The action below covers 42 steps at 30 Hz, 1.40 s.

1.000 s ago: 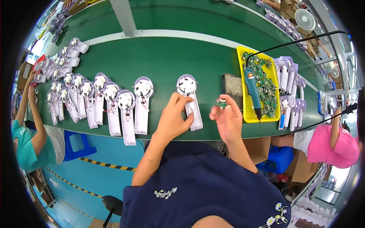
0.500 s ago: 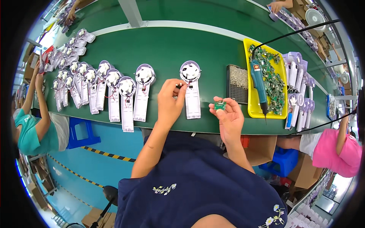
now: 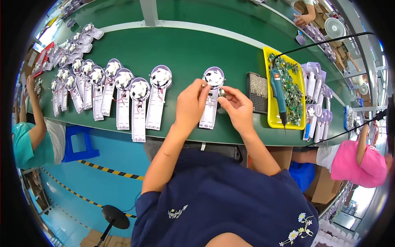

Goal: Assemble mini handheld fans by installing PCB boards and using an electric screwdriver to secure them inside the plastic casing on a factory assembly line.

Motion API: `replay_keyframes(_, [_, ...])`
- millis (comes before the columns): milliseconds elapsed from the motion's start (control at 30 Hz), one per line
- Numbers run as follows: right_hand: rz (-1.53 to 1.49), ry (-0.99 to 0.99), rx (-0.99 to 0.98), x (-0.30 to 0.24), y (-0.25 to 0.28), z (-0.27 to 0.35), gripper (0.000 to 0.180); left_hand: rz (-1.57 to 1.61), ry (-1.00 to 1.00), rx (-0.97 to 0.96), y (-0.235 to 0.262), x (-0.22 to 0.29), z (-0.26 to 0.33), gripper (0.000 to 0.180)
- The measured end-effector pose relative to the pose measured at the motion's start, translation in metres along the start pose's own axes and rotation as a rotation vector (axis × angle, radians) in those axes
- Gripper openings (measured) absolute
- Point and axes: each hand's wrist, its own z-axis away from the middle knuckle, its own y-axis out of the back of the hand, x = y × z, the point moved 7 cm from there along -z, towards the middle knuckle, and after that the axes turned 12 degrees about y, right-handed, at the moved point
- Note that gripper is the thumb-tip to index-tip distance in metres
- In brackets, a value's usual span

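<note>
A white hand-fan half-shell with a round fan head lies on the green belt in front of me. My left hand rests on its handle, fingers pinching at the neck below the fan head. My right hand holds a small round metal part against the right side of the shell's neck. A blue electric screwdriver hangs on a black cable over the yellow tray to the right.
A row of several more fan shells lies to the left on the belt. A dark box of screws sits beside the yellow tray of green circuit boards. Other people sit at the left and right.
My right hand moved left and up from the belt edge to the shell's neck, bringing the small part to it. My left hand stayed on the shell.
</note>
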Motion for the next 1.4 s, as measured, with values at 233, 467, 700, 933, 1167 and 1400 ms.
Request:
replay_keyframes(233, [0.148, 0.059, 0.064, -0.001, 0.001, 0.016, 0.039, 0.255, 0.163, -0.109, -0.003, -0.019, -0.003, 0.012])
replay_keyframes(467, [0.513, 0.069, -0.075, -0.016, -0.008, -0.011, 0.04, 0.179, 0.146, -0.063, -0.003, -0.02, -0.002, 0.01])
replay_keyframes(700, [0.627, 0.136, -0.215, -0.025, -0.013, -0.024, 0.036, 0.117, 0.121, -0.041, -0.004, -0.02, 0.003, 0.01])
replay_keyframes(933, [0.559, -0.004, -0.189, -0.012, -0.009, -0.017, 0.036, 0.167, 0.232, -0.118, -0.007, -0.018, 0.003, 0.009])
replay_keyframes(1167, [0.238, -0.072, 0.041, -0.004, -0.001, -0.006, 0.046, 0.175, 0.206, -0.126, -0.003, -0.015, 0.005, 0.008])
replay_keyframes(1400, [0.32, -0.304, 0.159, 0.011, -0.002, 0.001, 0.034, 0.13, 0.171, -0.12, -0.007, -0.013, 0.002, 0.008])
